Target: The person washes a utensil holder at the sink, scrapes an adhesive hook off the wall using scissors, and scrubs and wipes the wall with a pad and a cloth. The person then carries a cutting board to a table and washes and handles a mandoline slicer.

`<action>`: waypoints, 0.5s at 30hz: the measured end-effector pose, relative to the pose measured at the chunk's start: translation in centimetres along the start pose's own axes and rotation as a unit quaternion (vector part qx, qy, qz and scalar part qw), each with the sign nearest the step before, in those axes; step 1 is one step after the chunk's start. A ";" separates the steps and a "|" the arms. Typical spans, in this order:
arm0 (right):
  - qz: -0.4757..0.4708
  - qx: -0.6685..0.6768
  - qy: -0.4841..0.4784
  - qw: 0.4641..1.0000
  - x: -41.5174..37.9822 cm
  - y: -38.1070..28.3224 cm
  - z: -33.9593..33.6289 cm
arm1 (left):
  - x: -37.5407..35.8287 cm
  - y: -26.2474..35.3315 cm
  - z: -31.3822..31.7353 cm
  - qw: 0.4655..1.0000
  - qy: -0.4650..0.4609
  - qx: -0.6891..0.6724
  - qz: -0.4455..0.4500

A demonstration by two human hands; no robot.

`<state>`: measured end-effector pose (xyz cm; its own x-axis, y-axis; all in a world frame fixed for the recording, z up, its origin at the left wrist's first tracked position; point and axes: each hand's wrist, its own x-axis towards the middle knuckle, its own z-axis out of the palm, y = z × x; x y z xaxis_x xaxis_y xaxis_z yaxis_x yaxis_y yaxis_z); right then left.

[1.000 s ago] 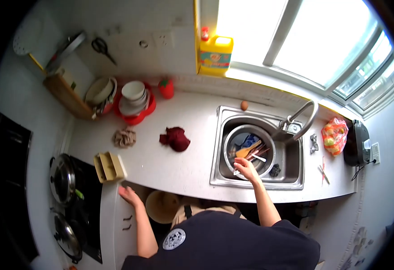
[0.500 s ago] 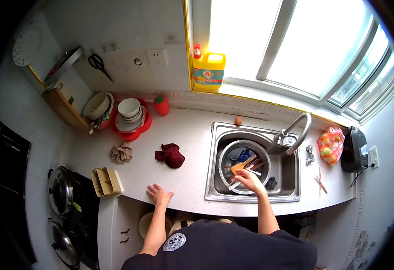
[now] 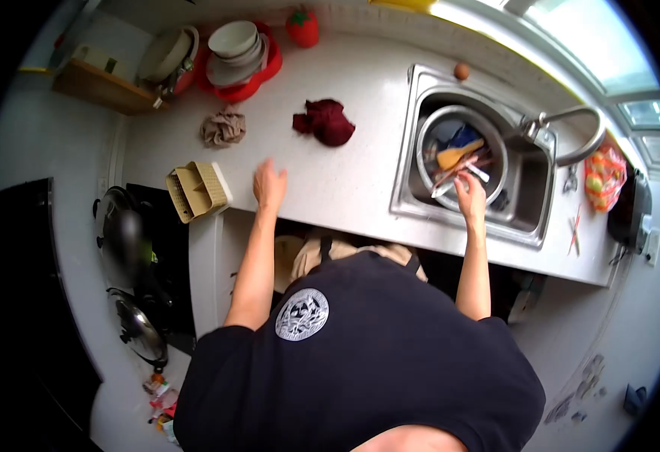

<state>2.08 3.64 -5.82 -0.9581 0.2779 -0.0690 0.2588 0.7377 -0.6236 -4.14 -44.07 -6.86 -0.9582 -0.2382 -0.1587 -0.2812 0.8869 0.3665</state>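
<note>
My left hand (image 3: 270, 187) is by the counter's front edge, between the beige utensil holder (image 3: 196, 191) and the dark red cloth (image 3: 325, 123). Its fingers point forward, slightly blurred, with nothing in them. My right hand (image 3: 471, 197) reaches over the near rim of a round metal basin (image 3: 425, 175) in the sink (image 3: 403, 192). Its fingers are bent together at the utensils; what they grip, if anything, I cannot make out. A pale utensil (image 3: 441, 190) lies beside the fingertips. In the basin are a wooden spatula (image 3: 454, 155), several thin sticks and something dark blue (image 3: 465, 137).
A faucet (image 3: 589, 147) arches over the sink's right side. An egg (image 3: 461, 71) sits behind it. At the back left, white bowls (image 3: 233, 39) stand in a red basin (image 3: 243, 91). A beige cloth (image 3: 224, 128) lies on the counter. Lidded pans (image 3: 138, 324) are at the left.
The camera has tilted down, so the counter sits higher in view. My left hand's fingers are less spread. My right hand stays at the utensils in the basin.
</note>
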 end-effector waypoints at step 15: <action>0.056 0.117 0.008 0.991 -4.2 -14.0 8.8 | 17.0 -10.0 -2.6 0.949 0.180 -0.258 -0.035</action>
<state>1.44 -13.25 -3.65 -0.9225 0.3611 -0.1363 0.3257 0.5386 -0.7771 -17.75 -58.03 -10.80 -0.8666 -0.4909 0.0897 -0.2447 0.5746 0.7810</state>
